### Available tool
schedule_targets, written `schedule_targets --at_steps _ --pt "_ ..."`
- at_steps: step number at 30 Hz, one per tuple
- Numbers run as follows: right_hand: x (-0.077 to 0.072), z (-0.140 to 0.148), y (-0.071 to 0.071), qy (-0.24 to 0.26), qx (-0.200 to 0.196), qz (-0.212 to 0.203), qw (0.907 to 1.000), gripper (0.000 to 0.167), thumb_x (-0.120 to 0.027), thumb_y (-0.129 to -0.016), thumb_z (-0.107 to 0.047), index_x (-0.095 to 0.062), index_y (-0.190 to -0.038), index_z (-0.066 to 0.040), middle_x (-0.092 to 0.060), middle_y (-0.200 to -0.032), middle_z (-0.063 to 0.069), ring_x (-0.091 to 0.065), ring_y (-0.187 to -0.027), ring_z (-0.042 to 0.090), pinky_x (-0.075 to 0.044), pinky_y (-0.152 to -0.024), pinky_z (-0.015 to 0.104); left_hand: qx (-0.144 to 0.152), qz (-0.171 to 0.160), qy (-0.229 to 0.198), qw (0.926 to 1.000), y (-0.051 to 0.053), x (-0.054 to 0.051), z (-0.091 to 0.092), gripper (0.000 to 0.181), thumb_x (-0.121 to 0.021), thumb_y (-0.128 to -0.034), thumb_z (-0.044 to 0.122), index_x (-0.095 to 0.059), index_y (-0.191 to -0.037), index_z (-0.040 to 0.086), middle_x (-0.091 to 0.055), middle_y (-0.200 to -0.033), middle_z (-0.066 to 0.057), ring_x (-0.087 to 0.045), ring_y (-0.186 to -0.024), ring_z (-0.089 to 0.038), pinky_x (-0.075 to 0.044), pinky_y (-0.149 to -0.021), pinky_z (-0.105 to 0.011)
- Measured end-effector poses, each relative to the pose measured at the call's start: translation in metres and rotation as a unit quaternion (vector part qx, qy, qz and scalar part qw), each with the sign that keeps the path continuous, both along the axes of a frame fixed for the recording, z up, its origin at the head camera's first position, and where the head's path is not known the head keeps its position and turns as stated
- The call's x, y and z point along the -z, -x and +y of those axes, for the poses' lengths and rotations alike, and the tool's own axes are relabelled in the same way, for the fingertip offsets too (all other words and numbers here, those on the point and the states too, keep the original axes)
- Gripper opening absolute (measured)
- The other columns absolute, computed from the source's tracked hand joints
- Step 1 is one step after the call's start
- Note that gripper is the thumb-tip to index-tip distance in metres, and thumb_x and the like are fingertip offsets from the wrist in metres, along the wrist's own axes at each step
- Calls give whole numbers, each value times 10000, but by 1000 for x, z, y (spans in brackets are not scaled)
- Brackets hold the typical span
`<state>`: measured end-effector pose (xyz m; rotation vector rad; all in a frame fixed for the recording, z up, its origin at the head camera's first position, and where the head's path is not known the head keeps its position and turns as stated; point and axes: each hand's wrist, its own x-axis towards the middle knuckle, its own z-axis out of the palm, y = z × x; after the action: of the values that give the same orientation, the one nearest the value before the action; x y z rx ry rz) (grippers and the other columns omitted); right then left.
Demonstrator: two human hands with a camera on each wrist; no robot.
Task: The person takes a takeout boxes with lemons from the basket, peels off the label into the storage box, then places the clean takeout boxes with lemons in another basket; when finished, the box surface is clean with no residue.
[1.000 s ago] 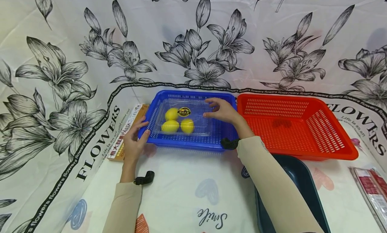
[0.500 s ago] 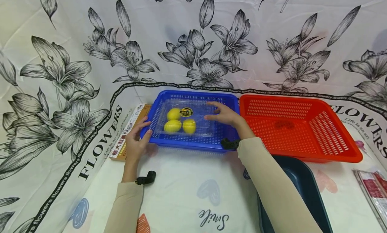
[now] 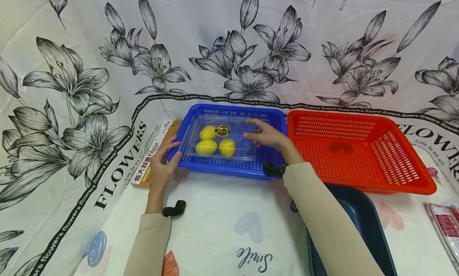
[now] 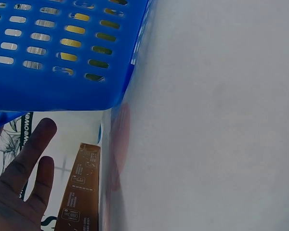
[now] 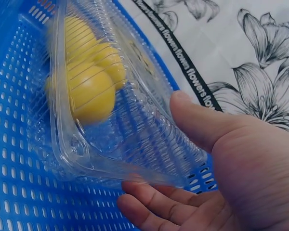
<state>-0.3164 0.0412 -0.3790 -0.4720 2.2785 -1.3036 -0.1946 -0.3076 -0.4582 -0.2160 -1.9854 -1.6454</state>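
Observation:
In the head view a clear plastic clamshell box (image 3: 239, 149) with a round black-and-gold label lies inside the blue basket (image 3: 211, 169). Three lemons (image 3: 206, 147) show yellow through its lid. My right hand (image 3: 267, 136) reaches over the basket at the box's right end, thumb and fingers spread around that end. The right wrist view has those fingertips (image 5: 135, 190) by the box's lower edge; firm contact cannot be told. At the basket's left rim, my left hand (image 3: 163, 164) rests with spread fingers and thumb. Below the basket's wall, the left wrist view shows straight fingers (image 4: 31, 149).
Right of the blue basket stands a red basket (image 3: 389, 190). A dark teal tray (image 3: 373, 220) lies partly beneath my right forearm. A pasta box (image 3: 147, 170) sits by my left hand, and a red-and-clear packet (image 3: 444, 228) lies at the far right. Flowered cloth rises behind.
The head view has shifted slightly, so the scene sits a little further right. Both hands, the basket and the clamshell box keep nearly the same places relative to each other.

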Motion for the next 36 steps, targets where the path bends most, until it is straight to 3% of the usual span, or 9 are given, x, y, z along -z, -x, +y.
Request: schedule_targets --at_steps 11,17,28,36 --pt "5 -1 1 421 292 -116 9986 711 -768 -918 -288 -411 -1533 -271 -462 -1423 213 -677 -812 317 -624 -822 483 -68 -16 35 10000 -1 1 0 327 -672 -905 22 -686 -1222 -53 -579 -1482 -145 -605 -1295 -81 -539 -954 -148" --pt "4 -1 1 705 447 -4 9965 690 -776 -909 -215 -454 -1518 -240 -409 -1483 202 -656 -672 236 -630 -729 387 -52 -35 55 10000 -1 0 0 334 -670 -907 32 -681 -1231 -52 -573 -1490 -139 -599 -1307 -98 -538 -952 -148" --pt "-1 4 3 996 488 288 9934 656 -742 -925 -144 -475 -1518 -230 -433 -1448 192 -634 -596 199 -626 -663 347 13 -7 -91 10000 2 -2 3 335 -667 -902 17 -673 -1222 -82 -565 -1489 -169 -599 -1316 -139 -542 -958 -157" --pt "-7 10 0 1276 664 228 9893 677 -708 -922 -55 -461 -1531 -219 -397 -1468 235 -610 -588 175 -620 -628 322 -31 -189 -163 9997 1 -2 3 331 -666 -918 38 -675 -1234 -61 -570 -1498 -117 -613 -1285 -134 -554 -935 -159"
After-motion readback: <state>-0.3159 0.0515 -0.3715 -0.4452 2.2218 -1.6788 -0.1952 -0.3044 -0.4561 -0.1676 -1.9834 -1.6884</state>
